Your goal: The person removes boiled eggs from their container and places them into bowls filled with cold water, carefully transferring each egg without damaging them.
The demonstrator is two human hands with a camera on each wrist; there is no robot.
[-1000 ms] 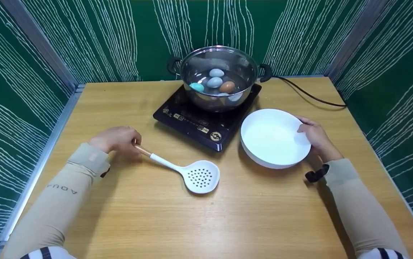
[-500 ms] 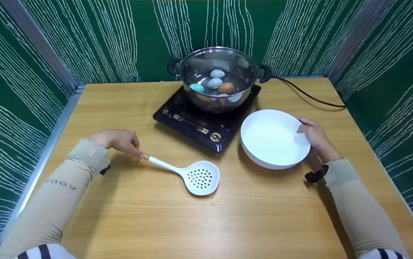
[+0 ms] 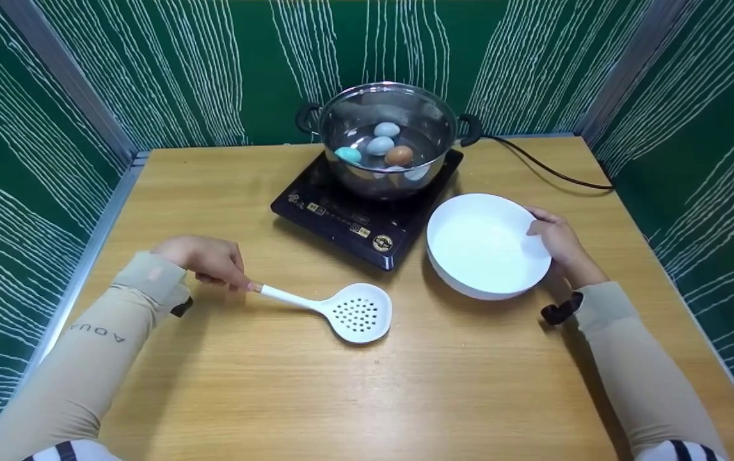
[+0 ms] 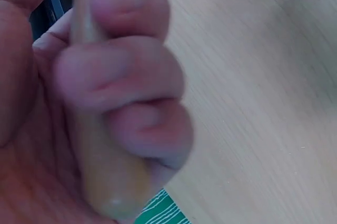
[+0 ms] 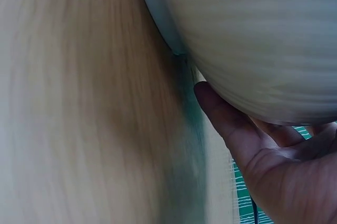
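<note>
My left hand (image 3: 210,259) grips the wooden handle (image 4: 113,176) of a white skimmer, its fingers curled round it in the left wrist view. The skimmer's round perforated head (image 3: 372,293) extends to the right, low over the table. On the right, my right hand (image 3: 562,246) holds a white bowl (image 3: 488,246) by its right side, thumb over the rim and the other fingers against the outside. Nothing lies in the bowl. In the right wrist view, the bowl's curved outer wall (image 5: 263,50) rests against the fingers (image 5: 226,119).
A steel pot (image 3: 373,186) with black handles stands on a black induction cooker (image 3: 335,221) at the back. Several eggs, pale blue, turquoise and brown (image 3: 398,155), sit in it. A black cord (image 3: 552,169) runs rightward. Green patterned walls (image 3: 181,70) enclose the wooden table (image 3: 367,403).
My left hand has shifted slightly left and down on the handle, and the skimmer has turned a little flatter across the table. My right hand and the bowl stay in place.
</note>
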